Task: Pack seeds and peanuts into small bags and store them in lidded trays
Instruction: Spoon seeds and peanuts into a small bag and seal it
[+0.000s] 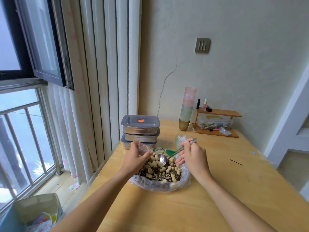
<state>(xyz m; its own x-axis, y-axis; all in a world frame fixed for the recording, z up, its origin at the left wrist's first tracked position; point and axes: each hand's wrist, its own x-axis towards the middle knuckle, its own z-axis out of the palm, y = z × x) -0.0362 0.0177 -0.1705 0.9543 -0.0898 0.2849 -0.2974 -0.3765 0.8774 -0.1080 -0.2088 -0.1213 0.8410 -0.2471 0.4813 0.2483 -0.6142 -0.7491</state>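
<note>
Trays (140, 131), steel with grey lids, stand stacked at the far left edge of the tabletop (225, 181). Just in front, the left hand (134, 156) pinches a small clear bag (144, 148), its grip closed on the film; whether the mouth is open I cannot tell. Below lies the big plastic sack (183, 183) of peanuts and seeds (158, 171). The spoon (163, 159) rests bowl-down on the heap, its long axis running up and right into the right hand (192, 155), whose grip is curled round the handle. Scoop shallow, I judge, keep the bowl level, and bring the bag mouth close under it.
</note>
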